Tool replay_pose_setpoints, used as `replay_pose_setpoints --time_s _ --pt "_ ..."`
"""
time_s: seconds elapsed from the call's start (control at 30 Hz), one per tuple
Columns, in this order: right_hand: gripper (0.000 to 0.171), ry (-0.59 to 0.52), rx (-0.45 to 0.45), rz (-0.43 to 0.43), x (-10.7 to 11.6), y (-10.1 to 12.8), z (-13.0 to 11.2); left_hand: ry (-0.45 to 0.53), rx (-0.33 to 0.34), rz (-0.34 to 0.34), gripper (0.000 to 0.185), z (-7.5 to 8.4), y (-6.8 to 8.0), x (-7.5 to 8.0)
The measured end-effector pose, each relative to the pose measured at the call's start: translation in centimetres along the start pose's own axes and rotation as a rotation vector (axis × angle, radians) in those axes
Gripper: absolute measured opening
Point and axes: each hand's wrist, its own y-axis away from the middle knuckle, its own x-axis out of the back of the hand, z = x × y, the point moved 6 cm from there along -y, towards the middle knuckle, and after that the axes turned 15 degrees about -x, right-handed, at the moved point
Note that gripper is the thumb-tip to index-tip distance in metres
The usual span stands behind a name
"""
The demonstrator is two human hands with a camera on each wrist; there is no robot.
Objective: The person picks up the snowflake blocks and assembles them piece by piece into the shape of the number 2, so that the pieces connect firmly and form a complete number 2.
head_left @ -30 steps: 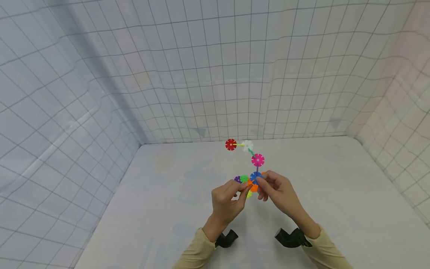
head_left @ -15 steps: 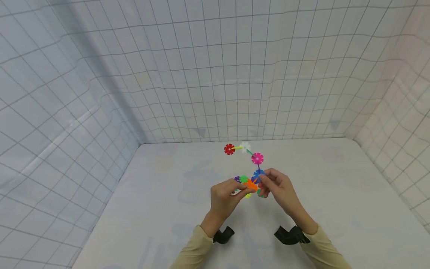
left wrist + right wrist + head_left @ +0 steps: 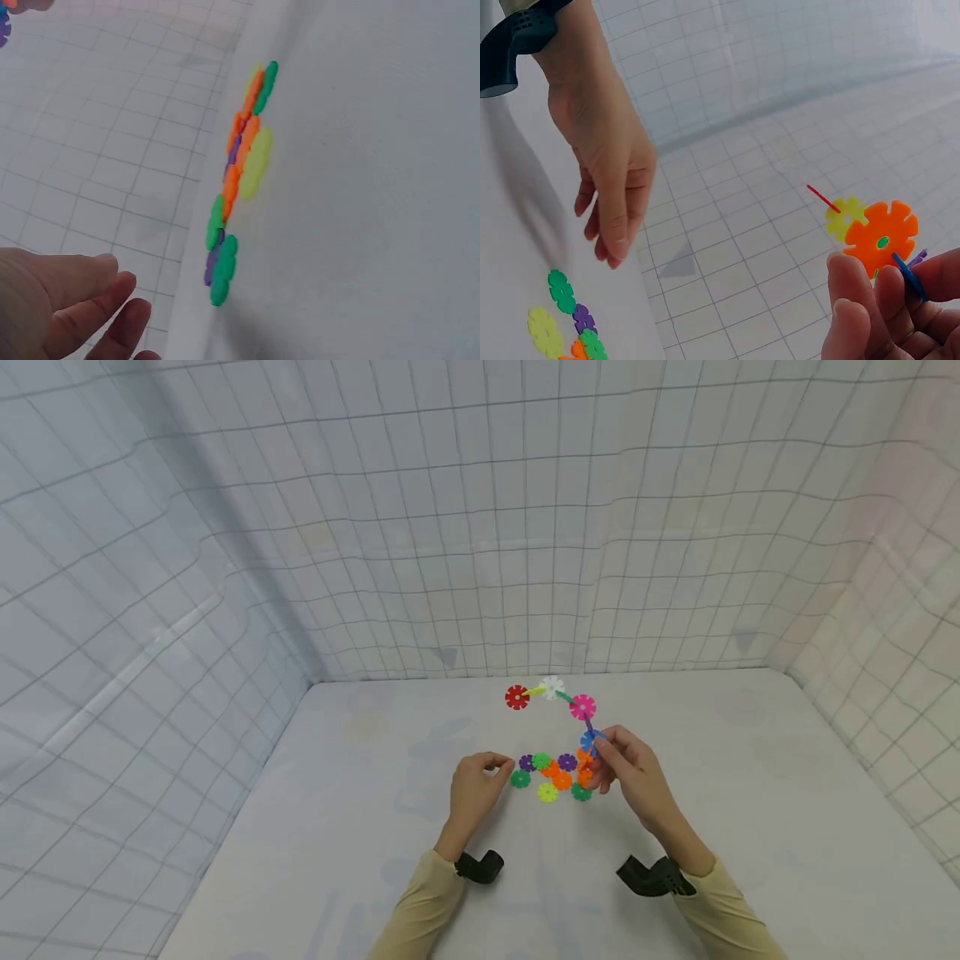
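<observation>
The right hand [image 3: 626, 768] pinches the bottom end of a chain of snowflake discs [image 3: 570, 706], with its fingers curled round the blue disc [image 3: 588, 741] there. The chain goes up and over to the left in the air: a pink disc [image 3: 582, 707], then a white disc [image 3: 552, 687], then a red disc [image 3: 517, 697]. Holding it by the low end lets the rest stand up free, so it looks easy to see and turn. In the right wrist view an orange disc [image 3: 881, 238] also sits by the fingertips [image 3: 855, 319], with a yellow one just behind it. The left hand [image 3: 474, 789] holds nothing. Its fingers hang loosely curled, just beside a flat bunch of discs [image 3: 552, 774] on the white worktop [image 3: 750, 827]. The bunch lies between the two hands, green, purple, orange and yellow pieces touching each other. They lie close in front, which looks handy for picking one up. A gridded cloth wall [image 3: 450, 527] stands all around the worktop.
</observation>
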Motion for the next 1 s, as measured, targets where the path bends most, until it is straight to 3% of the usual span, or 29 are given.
replay_pose_setpoints --time_s 0.13,0.4,0.53,0.77,1.0 --pt "0.023 0.016 0.034 0.007 0.1 0.2 -0.4 -0.012 0.041 -0.081 0.010 -1.3 0.6 -0.9" --pt "0.020 0.032 0.056 0.020 0.2 0.4 -0.9 -0.096 0.102 -0.137 0.024 -3.0 1.3 -2.2" --pt "0.020 0.022 0.048 0.013 0.2 0.4 -0.8 -0.160 0.081 -0.126 0.032 -2.9 1.4 -2.7" --pt "0.023 0.000 0.031 -0.009 0.0 0.5 -0.7 -0.201 0.050 -0.073 0.029 -2.6 1.7 -2.9" --pt "0.022 -0.013 0.038 -0.016 -0.1 0.5 -0.8 -0.155 0.077 -0.104 0.027 -2.9 1.6 -2.9"
